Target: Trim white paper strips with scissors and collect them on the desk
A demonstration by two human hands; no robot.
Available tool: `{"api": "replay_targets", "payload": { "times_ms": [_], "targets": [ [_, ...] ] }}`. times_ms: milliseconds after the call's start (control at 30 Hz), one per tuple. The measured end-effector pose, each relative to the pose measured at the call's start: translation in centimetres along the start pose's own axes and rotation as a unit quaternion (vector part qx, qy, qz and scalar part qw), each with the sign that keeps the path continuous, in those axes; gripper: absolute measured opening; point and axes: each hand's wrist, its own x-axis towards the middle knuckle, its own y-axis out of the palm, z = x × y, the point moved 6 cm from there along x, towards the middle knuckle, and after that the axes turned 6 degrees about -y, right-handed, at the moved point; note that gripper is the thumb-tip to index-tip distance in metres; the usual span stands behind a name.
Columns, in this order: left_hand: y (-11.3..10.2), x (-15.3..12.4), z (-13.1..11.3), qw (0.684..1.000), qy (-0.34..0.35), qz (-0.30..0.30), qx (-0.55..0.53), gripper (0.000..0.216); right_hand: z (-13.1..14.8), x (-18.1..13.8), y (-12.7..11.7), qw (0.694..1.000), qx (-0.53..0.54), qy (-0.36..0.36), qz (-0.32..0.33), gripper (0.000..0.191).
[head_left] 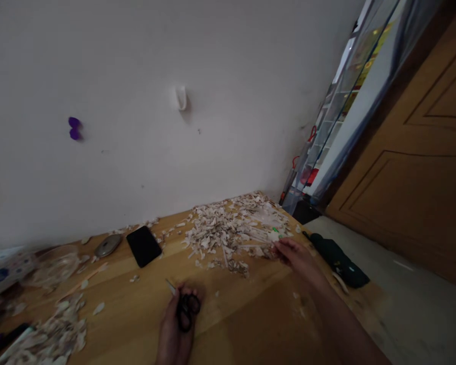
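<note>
A pair of black-handled scissors (184,310) lies in my left hand (171,324), the blade tip pointing up and away to the left. My fingers are curled round it, low over the table front. My right hand (294,253) reaches to the right edge of a large heap of pale, dry, curled pieces (220,228). Its thumb and fingers are pinched together there; whatever lies between them is too small and dim to make out. A small bright green bit (275,229) shows among the pieces just beyond those fingertips.
On the wooden table (125,314) lie a black phone-like slab (143,246), a grey oval object (108,245), a clear plastic bowl (57,263) and a second pile of pale pieces (57,329). A dark green folded item (340,261) rests by the right edge. The wall (137,152) stands behind.
</note>
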Motion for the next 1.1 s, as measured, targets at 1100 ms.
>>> {"api": "replay_targets", "payload": {
  "times_ms": [1100],
  "targets": [
    [1.9, -1.9, 2.0, 0.965, -0.061, 0.195, 0.166, 0.032, -2.6, -16.2, 12.8, 0.963, -0.129, -0.154, 0.177, 0.015]
  ]
}}
